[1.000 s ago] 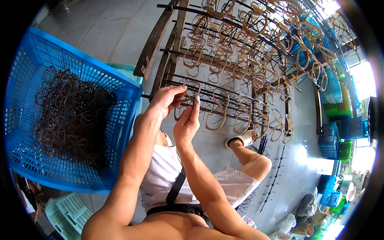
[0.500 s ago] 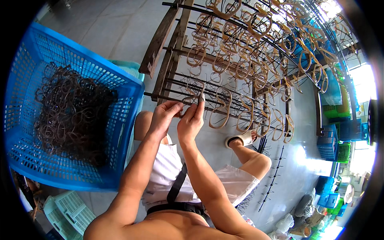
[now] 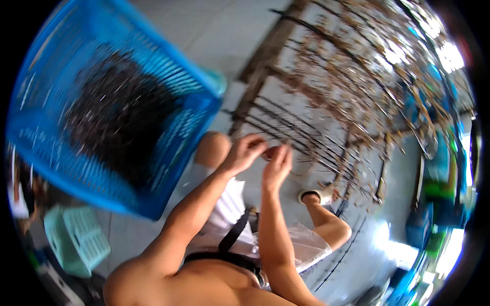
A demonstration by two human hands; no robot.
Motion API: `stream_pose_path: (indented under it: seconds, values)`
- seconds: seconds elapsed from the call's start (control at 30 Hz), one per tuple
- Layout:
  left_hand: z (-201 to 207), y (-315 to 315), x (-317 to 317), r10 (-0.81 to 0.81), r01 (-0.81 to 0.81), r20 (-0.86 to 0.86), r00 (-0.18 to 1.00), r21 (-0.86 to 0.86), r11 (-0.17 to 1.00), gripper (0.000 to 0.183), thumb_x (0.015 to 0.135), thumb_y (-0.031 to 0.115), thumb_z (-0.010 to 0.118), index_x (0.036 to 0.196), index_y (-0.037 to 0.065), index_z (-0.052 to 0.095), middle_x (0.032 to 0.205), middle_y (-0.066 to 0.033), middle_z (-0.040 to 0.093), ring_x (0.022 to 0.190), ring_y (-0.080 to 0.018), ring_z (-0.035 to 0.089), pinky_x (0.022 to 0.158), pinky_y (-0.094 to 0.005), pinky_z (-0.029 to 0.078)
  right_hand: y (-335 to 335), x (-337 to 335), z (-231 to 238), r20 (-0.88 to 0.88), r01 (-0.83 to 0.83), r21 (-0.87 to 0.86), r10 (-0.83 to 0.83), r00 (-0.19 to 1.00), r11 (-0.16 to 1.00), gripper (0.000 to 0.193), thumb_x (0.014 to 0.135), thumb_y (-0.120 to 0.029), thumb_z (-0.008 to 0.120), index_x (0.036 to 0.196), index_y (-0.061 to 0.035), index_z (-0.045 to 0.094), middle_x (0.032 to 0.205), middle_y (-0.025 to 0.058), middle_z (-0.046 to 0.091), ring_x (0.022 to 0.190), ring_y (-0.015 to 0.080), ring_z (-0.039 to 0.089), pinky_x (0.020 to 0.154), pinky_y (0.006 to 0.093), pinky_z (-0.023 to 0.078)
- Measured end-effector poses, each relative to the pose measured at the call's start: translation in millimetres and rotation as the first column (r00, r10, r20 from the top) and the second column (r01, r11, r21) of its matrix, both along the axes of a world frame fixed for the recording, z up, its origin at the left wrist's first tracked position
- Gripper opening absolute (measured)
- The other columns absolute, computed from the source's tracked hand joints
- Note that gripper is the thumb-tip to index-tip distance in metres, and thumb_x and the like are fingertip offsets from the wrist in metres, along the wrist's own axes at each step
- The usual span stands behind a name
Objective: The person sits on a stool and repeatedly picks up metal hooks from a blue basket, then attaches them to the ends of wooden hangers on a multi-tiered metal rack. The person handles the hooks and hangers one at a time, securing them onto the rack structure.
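My left hand [image 3: 245,153] and my right hand [image 3: 278,164] are close together in front of my knees, fingertips almost meeting. Both have their fingers pinched. A small dark brown piece shows between the fingertips, too blurred to name. Just beyond the hands stands a rack [image 3: 253,92] of wooden bars and thin dark rods. Many amber loops, shaped like eyeglass frames, hang from it, smeared by motion. To my left a big blue plastic basket [image 3: 92,189] holds a tangled heap of dark brown looped pieces [image 3: 120,109].
A pale green plastic basket [image 3: 76,239] lies at the lower left. My sandalled foot [image 3: 317,196] rests by the rack's lower end. A dark spiked rod [image 3: 343,251] lies on the grey floor at the right. Blue and green crates [image 3: 421,224] line the far right.
The view has swung, so the basket and the rack appear shifted and blurred. My hands stay together with pinched fingers and appear further right in the picture.
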State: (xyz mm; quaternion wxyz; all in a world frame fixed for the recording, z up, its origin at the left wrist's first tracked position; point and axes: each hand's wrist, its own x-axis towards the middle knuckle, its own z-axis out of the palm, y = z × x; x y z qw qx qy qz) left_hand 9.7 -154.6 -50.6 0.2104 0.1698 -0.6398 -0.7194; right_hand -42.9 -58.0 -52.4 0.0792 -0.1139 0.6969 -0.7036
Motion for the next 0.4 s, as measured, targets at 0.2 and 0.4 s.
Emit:
stream_pose_path:
  seconds: [0.2,0.4]
  values:
    - [-11,7,52,0.231,-0.099,0.153,0.961,-0.588,0.803,0.030,0.079,0.022,0.067,0.100,0.003,0.059,0.084,-0.0136,0.064,0.080,-0.0260,0.064,0.071,-0.0338,0.050,31,27,-62,-0.132,0.018,0.112,-0.003,0.991,0.994,0.028,0.094,-0.029,0.045,0.099,-0.0017,0.052,0.084,0.0027,0.053,0.076,0.0104,0.045,0.069,0.0266,0.039]
    - [-16,-107,172,0.598,0.471,0.736,0.317,-0.669,0.575,0.034,0.074,0.015,0.061,0.107,0.008,0.059,0.112,-0.0161,0.056,0.106,-0.0347,0.052,0.086,-0.0529,0.043,64,13,-126,0.620,-0.503,0.209,0.284,0.731,0.839,0.038,0.087,-0.036,0.058,0.108,-0.0048,0.051,0.082,-0.0022,0.053,0.076,0.0089,0.050,0.068,0.0246,0.041]
